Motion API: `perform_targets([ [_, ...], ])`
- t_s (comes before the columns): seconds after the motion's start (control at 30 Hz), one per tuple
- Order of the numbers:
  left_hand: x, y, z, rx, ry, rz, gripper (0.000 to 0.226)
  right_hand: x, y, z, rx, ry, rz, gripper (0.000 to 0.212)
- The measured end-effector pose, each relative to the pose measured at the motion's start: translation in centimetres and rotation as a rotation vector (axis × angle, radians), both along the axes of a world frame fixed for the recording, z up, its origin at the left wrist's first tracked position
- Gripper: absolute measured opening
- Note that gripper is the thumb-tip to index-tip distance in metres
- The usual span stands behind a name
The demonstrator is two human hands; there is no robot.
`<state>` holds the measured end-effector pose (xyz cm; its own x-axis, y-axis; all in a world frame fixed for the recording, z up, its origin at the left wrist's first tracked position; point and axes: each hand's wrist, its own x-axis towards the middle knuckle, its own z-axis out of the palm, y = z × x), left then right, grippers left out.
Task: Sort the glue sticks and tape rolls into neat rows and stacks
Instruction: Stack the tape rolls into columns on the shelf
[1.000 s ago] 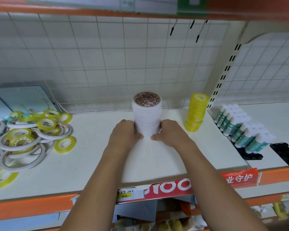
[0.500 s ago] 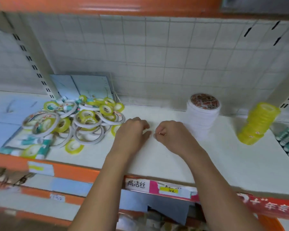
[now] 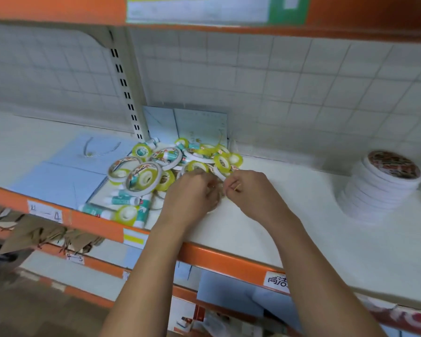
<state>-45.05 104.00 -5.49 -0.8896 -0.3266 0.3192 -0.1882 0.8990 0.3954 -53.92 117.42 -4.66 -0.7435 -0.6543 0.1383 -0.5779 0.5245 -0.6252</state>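
A loose pile of tape rolls, yellow ones and wide white rings, lies on the white shelf. Several teal-and-white glue sticks are mixed in at its near edge. My left hand and my right hand meet at the pile's near right side. Both have their fingers curled on a white tape ring that they mostly hide. A tall neat stack of white tape rolls stands far right, well apart from both hands.
Pale blue paper bags lie flat left of the pile, and others lean on the grid back wall. A slotted upright post stands behind. The orange shelf lip runs below my wrists, and an upper shelf hangs overhead.
My view swung left. Both hands let go of the white stack, crossed the bare shelf to the left, and now close on a ring at the loose pile.
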Motion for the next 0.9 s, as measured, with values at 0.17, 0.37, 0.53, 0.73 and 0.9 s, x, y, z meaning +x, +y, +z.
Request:
perform_targets([
  [0.17, -0.6, -2.6, 1.0, -0.004, 0.084, -0.057, 0.014, -0.6, -2.7, 0.3, -0.024, 0.029, -0.080, 0.014],
  [0.37, -2.1, -4.6, 1.4, -0.088, 0.106, -0.054, 0.019, -3.2, -5.7, -0.9, -0.039, 0.041, -0.220, 0.037],
  [0.53, -3.0, -5.5, 0.9, -0.063, 0.074, -0.103, 0.019, -4.0, -6.9, -1.8, -0.012, -0.028, -0.229, 0.045],
  [0.73, -4.7, -4.2, 0.2, -0.034, 0.068, -0.263, 0.018, -4.2, -3.9, -0.8, -0.085, -0.046, -0.330, 0.051],
  [0.9, -5.5, -1.3, -1.7, -0.075, 0.021, -0.421, 0.025, -3.3, 0.6, -0.9, 0.009, -0.016, -0.427, 0.051],
])
